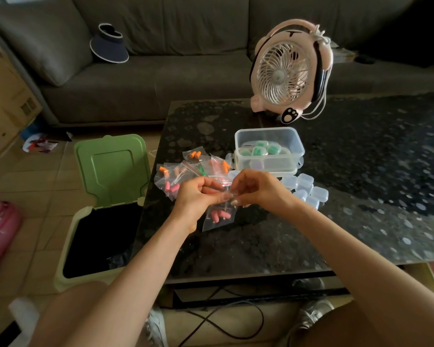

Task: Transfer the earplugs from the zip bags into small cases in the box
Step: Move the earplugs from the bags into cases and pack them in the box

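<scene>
Both hands are raised over the near-centre of the bench (261, 246), fingertips together. The left hand (198, 196) and the right hand (258, 189) each pinch the top edge of one clear zip bag (217, 219), thumbs and forefingers closed on the strip.

- The bag hangs from the pinch, mouth up at the fingers, closed end down toward the viewer. Its long axis runs roughly top to bottom and leans a little left.
- Pink earplugs (219, 215) are bunched in the lower half of the bag, lying mostly crosswise to its length. The count is unclear.
- Left of the bench, on the floor, an open bin (68, 246) has its green lid (110, 169) tipped up and back.
- Just beyond the hands, on the left, is a loose pile of zip bags (183, 169). Orange, pink and green earplugs show through them, pointing every which way.
- Just beyond the right hand is a cluster of clear small cases (308, 191), touching one another on the bench.
- Behind both groups is the clear box (268, 136), open on top, with small cases inside (258, 150). Green and pale purple contents show through them.
- Further back, a pink desk fan (286, 73) stands upright near the far edge of the bench, grille toward the viewer.
- Farthest back is a grey sofa (173, 78) with a dark sun visor (109, 45) on its seat.
</scene>
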Demonstrator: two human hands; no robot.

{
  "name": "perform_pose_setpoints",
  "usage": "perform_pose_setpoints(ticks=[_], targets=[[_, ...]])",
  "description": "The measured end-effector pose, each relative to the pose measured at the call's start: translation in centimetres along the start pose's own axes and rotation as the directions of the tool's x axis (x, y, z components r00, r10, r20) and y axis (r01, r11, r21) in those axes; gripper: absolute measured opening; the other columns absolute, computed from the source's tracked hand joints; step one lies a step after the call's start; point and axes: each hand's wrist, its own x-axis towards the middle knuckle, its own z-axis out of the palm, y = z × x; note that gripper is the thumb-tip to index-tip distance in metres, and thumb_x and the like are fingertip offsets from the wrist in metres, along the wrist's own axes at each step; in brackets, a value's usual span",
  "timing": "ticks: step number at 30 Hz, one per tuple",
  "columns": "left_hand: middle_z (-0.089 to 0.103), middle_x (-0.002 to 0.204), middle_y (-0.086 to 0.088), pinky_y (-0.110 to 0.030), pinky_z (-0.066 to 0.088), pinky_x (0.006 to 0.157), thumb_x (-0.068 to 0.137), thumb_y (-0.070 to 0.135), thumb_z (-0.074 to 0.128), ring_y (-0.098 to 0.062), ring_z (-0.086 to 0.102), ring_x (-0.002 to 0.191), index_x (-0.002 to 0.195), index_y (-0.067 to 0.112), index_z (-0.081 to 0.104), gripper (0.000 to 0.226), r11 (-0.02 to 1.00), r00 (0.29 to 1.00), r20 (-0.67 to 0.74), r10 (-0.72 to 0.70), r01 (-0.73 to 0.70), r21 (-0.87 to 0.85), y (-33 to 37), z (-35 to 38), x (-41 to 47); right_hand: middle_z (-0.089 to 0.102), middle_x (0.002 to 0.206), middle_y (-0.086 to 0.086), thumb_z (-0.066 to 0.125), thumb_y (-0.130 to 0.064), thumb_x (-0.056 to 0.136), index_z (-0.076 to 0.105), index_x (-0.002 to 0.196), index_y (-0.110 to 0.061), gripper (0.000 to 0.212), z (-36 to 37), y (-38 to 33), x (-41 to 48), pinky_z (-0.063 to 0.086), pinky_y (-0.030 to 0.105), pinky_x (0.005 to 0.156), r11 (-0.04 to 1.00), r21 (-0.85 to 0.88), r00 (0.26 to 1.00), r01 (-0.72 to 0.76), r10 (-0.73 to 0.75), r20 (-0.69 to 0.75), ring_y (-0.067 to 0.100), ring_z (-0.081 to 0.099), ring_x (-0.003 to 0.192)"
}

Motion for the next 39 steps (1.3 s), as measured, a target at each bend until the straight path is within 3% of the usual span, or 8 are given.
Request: perform_pose_setpoints(ticks=[6,10,16,18,21,24,32,39], targets=[[0.069,0.088,-0.01,-0.043,0.054,0.085,0.055,0.016,0.081,-0.03,0.067,0.093,0.084,0.007,0.062,0.036,0.996,0.996,0.003,-0.092,0.092,-0.012,-0.3,0.1,0.4,0.062,0.075,0.021,0.069,0.01,0.076,0.062,0.089,-0.011,0.026,-0.1,-0.4,-0.3,0.052,0.025,0.065,0.998,0.015,0.997,0.06,-0.06,0.041,0.017,0.06,0.069],[0.068,0.087,-0.009,-0.035,0.055,0.08,0.052,0.017,0.08,-0.028,0.066,0.094,0.083,0.009,0.061,0.037,0.991,0.991,0.05,-0.126,0.129,-0.04,-0.6,0.2,0.4,0.059,0.087,0.034,0.067,0.01,0.078,0.064,0.089,-0.01,0.023,-0.1,-0.5,-0.4,0.051,0.028,0.065,0.997,-0.018,0.994,0.069,-0.067,0.091,0.024,0.057,0.073],[0.066,0.085,-0.004,-0.027,0.056,0.068,0.067,0.011,0.079,-0.017,0.066,0.083,0.089,0.013,0.061,0.029,0.996,0.993,0.088,-0.077,0.074,0.04,-0.4,0.7,0.0,0.064,0.078,0.021,0.069,0.006,0.078,0.064,0.086,-0.003,0.014,0.0,-0.5,-0.5,0.054,0.026,0.065,0.996,-0.082,0.996,0.027,-0.019,0.089,0.017,0.063,0.066],[0.065,0.091,-0.005,-0.029,0.058,0.068,0.071,0.01,0.077,-0.018,0.066,0.086,0.089,0.014,0.061,0.025,0.996,0.991,0.13,-0.022,0.011,0.085,-0.3,0.7,-0.2,0.065,0.073,0.013,0.07,0.007,0.076,0.065,0.083,-0.002,0.013,-0.1,-0.3,-0.4,0.054,0.023,0.062,0.994,-0.112,0.999,0.014,-0.01,0.038,0.014,0.064,0.061],[0.063,0.1,-0.008,-0.037,0.059,0.072,0.074,0.012,0.075,-0.023,0.067,0.088,0.089,0.015,0.061,0.021,0.986,0.984,0.17,0.044,-0.07,0.153,0.1,0.2,-0.3,0.065,0.079,0.026,0.072,0.008,0.074,0.068,0.08,-0.007,0.017,-0.2,-0.1,-0.2,0.057,0.027,0.063,0.993,-0.114,1.0,0.011,-0.014,-0.024,0.019,0.063,0.063],[0.06,0.101,-0.01,-0.039,0.06,0.069,0.078,0.007,0.072,-0.025,0.069,0.081,0.088,0.016,0.06,0.017,0.959,0.975,0.191,0.112,-0.156,0.235,0.4,-0.4,-0.1,0.063,0.082,0.031,0.071,0.007,0.075,0.069,0.08,-0.009,0.018,-0.4,-0.3,-0.3,0.053,0.018,0.058,0.993,-0.122,1.0,0.009,-0.012,-0.022,0.013,0.062,0.061],[0.064,0.087,-0.008,-0.036,0.06,0.066,0.083,-0.001,0.064,-0.018,0.071,0.068,0.085,0.012,0.057,0.014,0.9,0.953,0.245,0.179,-0.259,0.35,0.4,-0.8,0.1,0.057,0.06,-0.001,0.073,0.004,0.076,0.068,0.084,-0.005,0.013,-0.2,-0.8,-0.4,0.047,0.011,0.054,0.991,-0.133,0.999,-0.034,0.037,0.021,-0.001,0.057,0.049],[0.064,0.086,-0.009,-0.033,0.06,0.067,0.082,0.0,0.066,-0.018,0.07,0.072,0.083,0.018,0.055,0.022,0.853,0.94,0.274,0.201,-0.306,0.423,0.4,-0.9,0.1,0.062,0.064,-0.001,0.071,0.005,0.076,0.068,0.079,-0.005,0.012,-0.1,-0.6,-0.4,0.05,0.015,0.058,0.982,-0.186,0.999,-0.033,0.037,0.021,0.001,0.06,0.052]])
